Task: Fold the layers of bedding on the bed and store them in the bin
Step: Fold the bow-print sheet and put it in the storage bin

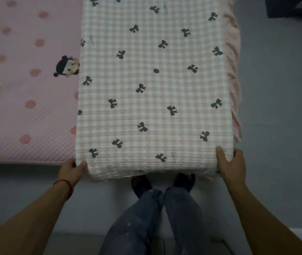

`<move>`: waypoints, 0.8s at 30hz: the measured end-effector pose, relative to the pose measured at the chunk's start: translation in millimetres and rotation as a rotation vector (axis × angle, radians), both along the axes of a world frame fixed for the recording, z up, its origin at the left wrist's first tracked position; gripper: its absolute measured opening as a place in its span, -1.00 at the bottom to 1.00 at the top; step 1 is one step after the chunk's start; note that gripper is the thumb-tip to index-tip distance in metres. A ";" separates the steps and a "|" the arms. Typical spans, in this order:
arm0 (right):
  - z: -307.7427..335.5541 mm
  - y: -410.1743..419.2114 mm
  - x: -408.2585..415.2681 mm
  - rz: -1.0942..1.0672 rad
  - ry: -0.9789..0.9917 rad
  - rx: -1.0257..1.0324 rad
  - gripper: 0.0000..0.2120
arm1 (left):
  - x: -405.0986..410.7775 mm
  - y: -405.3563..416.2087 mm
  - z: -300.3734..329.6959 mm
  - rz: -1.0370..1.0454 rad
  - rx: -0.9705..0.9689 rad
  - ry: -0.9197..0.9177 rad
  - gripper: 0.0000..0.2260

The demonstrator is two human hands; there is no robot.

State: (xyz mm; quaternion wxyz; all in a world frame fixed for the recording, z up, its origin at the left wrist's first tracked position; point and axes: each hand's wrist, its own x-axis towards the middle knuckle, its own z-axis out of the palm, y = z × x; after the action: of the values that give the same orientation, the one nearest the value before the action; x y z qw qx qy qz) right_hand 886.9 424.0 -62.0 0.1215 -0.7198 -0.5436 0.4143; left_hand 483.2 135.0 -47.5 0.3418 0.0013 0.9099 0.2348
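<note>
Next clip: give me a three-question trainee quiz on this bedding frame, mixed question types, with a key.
1. True or false: both hands grip the near corners of the checked quilt.
2. The sheet left of the quilt shows: A) stripes B) pink dots C) bows.
3. Fill in: a red string sits on the ___ wrist.

Key
1. True: the left hand and right hand each hold a corner, thumbs on top.
2. B.
3. Left: the red string circles that wrist.
</note>
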 end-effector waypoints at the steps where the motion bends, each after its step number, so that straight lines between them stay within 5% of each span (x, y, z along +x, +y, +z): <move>1: 2.8 -1.3 -0.8 0.003 0.000 -0.019 -0.38 | 1.5 1.5 1.3 0.012 0.016 -0.010 -0.79; 11: 74.9 4.3 9.7 0.119 0.209 -0.259 -0.65 | -7.7 -27.1 57.9 -0.120 0.005 0.101 -0.80; 16: 135.6 -3.5 14.6 0.233 0.243 -0.335 -0.26 | -9.3 -31.8 101.6 -0.170 -0.068 0.109 -0.73; 20: 180.5 3.5 11.4 0.267 0.222 -0.367 -0.57 | -18.5 -31.0 137.4 -0.161 -0.072 0.163 -0.67; 24: 214.1 -3.9 13.5 0.279 0.155 -0.482 -0.56 | -11.8 -35.9 162.6 -0.195 -0.134 0.125 -0.57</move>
State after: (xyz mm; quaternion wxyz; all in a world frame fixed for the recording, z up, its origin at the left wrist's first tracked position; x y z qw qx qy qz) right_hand 900.4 420.2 152.1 -0.0701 -0.6125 -0.5123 0.5979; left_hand 471.5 99.1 115.1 0.3051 0.0818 0.9386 0.1387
